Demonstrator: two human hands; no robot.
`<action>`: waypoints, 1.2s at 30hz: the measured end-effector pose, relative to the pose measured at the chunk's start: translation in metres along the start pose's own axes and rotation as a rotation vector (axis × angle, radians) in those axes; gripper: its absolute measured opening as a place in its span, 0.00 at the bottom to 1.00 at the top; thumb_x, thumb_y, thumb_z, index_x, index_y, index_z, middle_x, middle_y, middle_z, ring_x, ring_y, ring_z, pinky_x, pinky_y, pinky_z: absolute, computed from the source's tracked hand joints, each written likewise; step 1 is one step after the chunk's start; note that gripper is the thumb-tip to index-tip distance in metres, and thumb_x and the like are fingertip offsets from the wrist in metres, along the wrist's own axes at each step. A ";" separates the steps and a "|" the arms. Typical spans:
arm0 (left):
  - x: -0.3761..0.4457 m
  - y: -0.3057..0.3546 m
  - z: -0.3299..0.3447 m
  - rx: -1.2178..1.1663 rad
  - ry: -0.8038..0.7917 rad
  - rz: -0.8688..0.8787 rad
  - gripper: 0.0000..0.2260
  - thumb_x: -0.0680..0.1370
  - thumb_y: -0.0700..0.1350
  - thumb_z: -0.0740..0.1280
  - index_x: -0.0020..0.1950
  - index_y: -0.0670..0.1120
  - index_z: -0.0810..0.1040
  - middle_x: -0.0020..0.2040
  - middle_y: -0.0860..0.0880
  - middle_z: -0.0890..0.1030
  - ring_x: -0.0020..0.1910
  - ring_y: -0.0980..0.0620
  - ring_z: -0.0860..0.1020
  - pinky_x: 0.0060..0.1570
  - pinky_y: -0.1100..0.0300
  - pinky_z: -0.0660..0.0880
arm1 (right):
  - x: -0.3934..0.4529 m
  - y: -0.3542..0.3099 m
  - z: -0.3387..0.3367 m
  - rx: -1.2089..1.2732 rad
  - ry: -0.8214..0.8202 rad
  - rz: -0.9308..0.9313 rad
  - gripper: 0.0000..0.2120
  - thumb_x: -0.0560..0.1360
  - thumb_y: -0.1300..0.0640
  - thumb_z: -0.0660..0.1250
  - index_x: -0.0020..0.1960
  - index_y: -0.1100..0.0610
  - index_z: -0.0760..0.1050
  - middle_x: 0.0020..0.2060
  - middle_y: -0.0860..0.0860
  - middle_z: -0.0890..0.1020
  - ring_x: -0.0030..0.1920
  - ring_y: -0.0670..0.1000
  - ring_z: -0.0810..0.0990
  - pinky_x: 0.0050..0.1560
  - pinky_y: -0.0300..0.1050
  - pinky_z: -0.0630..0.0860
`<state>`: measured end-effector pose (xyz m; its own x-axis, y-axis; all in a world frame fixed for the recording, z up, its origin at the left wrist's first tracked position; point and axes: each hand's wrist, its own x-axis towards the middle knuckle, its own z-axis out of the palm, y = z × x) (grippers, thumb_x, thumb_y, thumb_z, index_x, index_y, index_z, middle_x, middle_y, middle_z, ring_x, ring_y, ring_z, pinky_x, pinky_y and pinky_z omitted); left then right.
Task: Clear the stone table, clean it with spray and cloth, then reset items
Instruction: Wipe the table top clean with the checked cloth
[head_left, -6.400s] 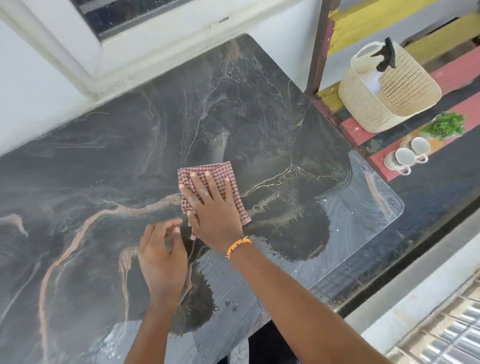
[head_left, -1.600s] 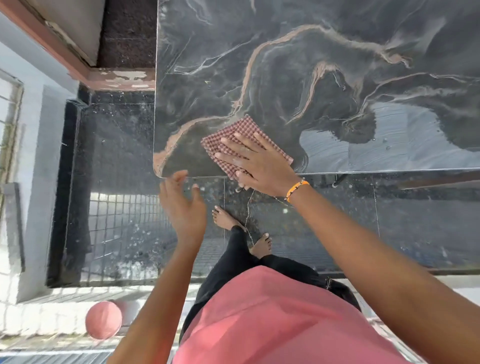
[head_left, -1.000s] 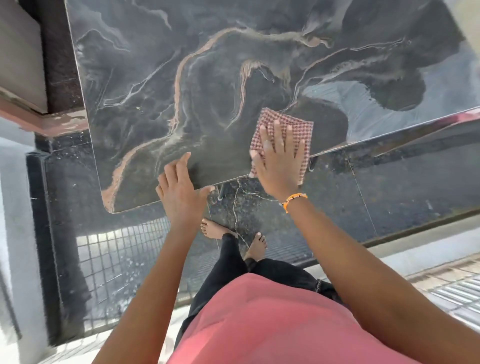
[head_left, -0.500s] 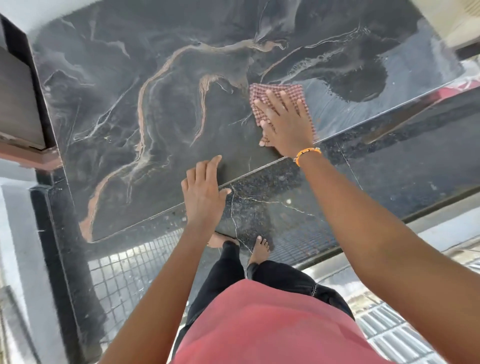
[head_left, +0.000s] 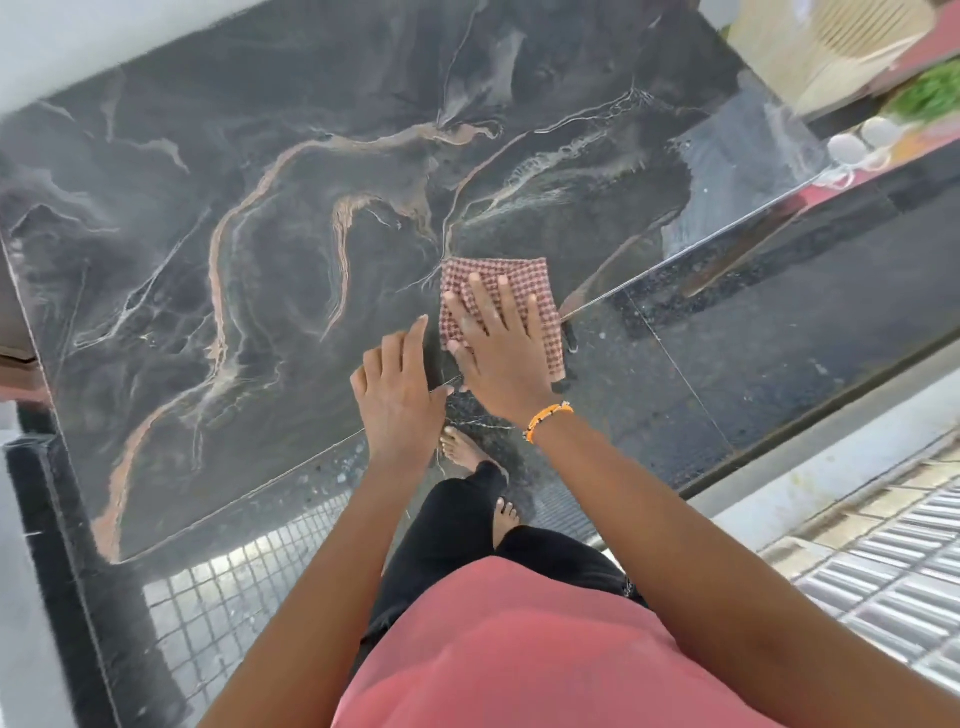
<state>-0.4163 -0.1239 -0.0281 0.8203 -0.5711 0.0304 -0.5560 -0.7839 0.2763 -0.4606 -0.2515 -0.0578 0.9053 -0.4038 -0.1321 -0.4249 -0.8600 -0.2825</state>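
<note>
The right hand (head_left: 501, 353), fingers spread flat, presses a folded red-and-white checked cloth (head_left: 501, 306) onto the near edge of the dark veined stone table (head_left: 260, 260) (one cloth corner overhangs the edge). Just beside it, the left hand (head_left: 397, 395) lies flat with straight fingers on the table edge. A cream woven basket (head_left: 826, 47) stands blurred at far right.

The table (head_left: 270, 249) is dark stone with wavy tan and white lines — its far right part looks shiny and wet. The cloth (head_left: 498, 283) is red and white checks, folded in a square. It lies flat at the near edge — one corner hangs over.
</note>
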 end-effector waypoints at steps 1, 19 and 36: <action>0.002 -0.001 0.000 0.002 0.007 0.000 0.36 0.66 0.44 0.76 0.70 0.47 0.64 0.61 0.45 0.73 0.57 0.42 0.71 0.56 0.48 0.65 | 0.007 -0.005 0.000 -0.019 -0.027 -0.057 0.26 0.80 0.46 0.49 0.77 0.48 0.49 0.78 0.52 0.51 0.77 0.60 0.47 0.74 0.62 0.44; 0.067 0.066 0.016 -0.050 -0.121 0.307 0.41 0.64 0.50 0.76 0.72 0.46 0.61 0.62 0.47 0.72 0.61 0.44 0.69 0.65 0.50 0.62 | 0.074 0.190 -0.073 -0.018 0.073 0.367 0.24 0.80 0.50 0.51 0.76 0.46 0.52 0.77 0.49 0.53 0.77 0.56 0.50 0.75 0.60 0.48; 0.124 0.107 0.036 -0.060 -0.361 0.439 0.52 0.63 0.59 0.73 0.76 0.45 0.44 0.75 0.47 0.55 0.76 0.47 0.46 0.71 0.50 0.33 | 0.112 0.152 -0.066 -0.097 -0.035 0.105 0.25 0.80 0.46 0.48 0.76 0.45 0.52 0.77 0.49 0.55 0.77 0.57 0.53 0.75 0.59 0.49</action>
<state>-0.3790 -0.2876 -0.0293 0.4101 -0.8955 -0.1729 -0.8172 -0.4450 0.3663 -0.4236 -0.4479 -0.0528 0.8545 -0.4838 -0.1892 -0.5140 -0.8403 -0.1724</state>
